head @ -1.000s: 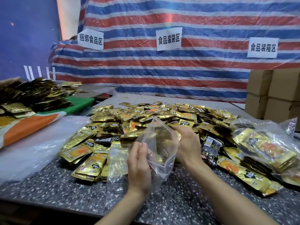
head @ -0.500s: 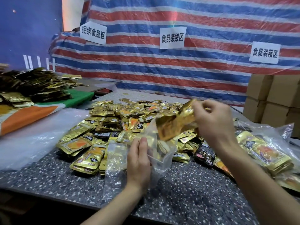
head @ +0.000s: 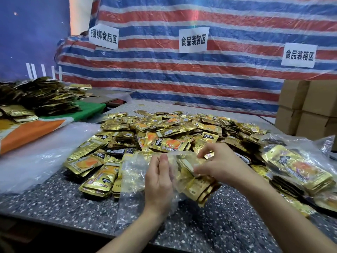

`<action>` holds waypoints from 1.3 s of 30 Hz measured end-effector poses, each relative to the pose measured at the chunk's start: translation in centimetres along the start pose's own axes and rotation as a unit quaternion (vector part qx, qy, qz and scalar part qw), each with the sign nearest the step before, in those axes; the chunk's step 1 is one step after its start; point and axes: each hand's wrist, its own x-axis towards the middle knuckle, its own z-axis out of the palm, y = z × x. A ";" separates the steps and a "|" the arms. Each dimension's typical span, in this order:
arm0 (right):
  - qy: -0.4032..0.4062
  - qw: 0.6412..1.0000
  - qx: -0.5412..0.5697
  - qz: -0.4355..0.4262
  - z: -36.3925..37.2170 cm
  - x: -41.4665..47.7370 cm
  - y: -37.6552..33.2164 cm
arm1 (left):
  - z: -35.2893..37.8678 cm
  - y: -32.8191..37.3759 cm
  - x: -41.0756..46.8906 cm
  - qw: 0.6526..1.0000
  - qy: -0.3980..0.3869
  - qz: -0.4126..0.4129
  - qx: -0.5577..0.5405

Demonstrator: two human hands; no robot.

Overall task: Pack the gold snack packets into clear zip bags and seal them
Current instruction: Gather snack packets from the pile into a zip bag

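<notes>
While pinching the rim of the clear zip bag [head: 180,172] with the left hand [head: 158,181], feeding a stack of gold snack packets [head: 200,190] through the mouth with the right hand [head: 220,165], fingers curled round the stack's top end. Resting low on the counter [head: 209,230] near its front edge, just in front of the loose heap [head: 164,128]. Judging by the film: flimsy, slippery, prone to collapsing shut (so best gripped at the stiffer zip strip, not the wall). Expect light, crinkly, slick foil packets, apt to fan apart; take hold across the short ends, squeezing the stack square. Toward the right edge, filled bags [head: 299,170], already packed.
</notes>
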 end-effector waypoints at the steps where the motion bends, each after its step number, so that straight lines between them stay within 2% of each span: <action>1: 0.010 1.000 0.011 -0.005 -0.1 0.0 0.0 | 0.0 0.0 0.0 1.000 -0.006 0.005 0.000; 4: 0.060 0.997 0.022 -0.041 0.0 -0.1 -0.4 | 0.0 0.0 -0.1 0.999 -0.024 0.019 0.013; 6: 0.047 0.998 0.008 -0.038 0.0 -0.4 -0.6 | -0.1 -0.1 -0.2 0.999 -0.024 0.022 0.028; 8: -0.046 0.998 0.032 0.006 -0.3 -0.8 -0.1 | -0.2 0.0 -0.2 0.999 -0.018 0.016 0.037; 11: -0.215 0.970 0.095 0.064 -1.6 -1.6 1.3 | -0.1 0.0 -0.1 0.999 -0.009 0.004 0.037; 14: -0.246 0.968 -0.023 0.044 -1.7 -1.9 3.1 | 0.0 0.0 -0.1 1.000 -0.008 -0.007 0.023; 16: -0.242 0.966 -0.093 0.013 -1.0 -1.9 3.8 | -0.1 0.0 -0.1 0.999 -0.010 -0.009 0.029; 21: -0.221 0.971 -0.077 -0.052 -0.4 -2.0 4.8 | 0.1 0.2 -0.2 0.999 -0.009 -0.020 0.025; 24: -0.201 0.973 0.057 -0.096 0.0 -2.1 5.5 | 0.0 0.3 -0.2 0.999 -0.018 -0.018 0.024; 27: -0.094 0.966 0.214 -0.107 0.5 -1.9 5.8 | 0.0 0.2 -0.2 0.998 -0.038 -0.015 0.037; 29: -0.034 0.952 0.294 -0.078 0.8 -1.8 5.6 | 0.0 0.1 -0.3 0.997 -0.058 -0.009 0.045; 32: -0.002 0.925 0.375 -0.053 0.9 -2.0 4.4 | 0.1 0.2 -0.6 0.997 -0.070 0.003 0.035; 36: 0.042 0.871 0.479 -0.104 -0.8 -2.3 1.8 | 0.8 2.3 -0.5 0.994 -0.041 0.071 0.068; 39: 0.050 0.858 0.492 -0.139 -2.5 -2.3 0.5 | 1.6 6.1 1.3 0.989 -0.020 0.112 0.099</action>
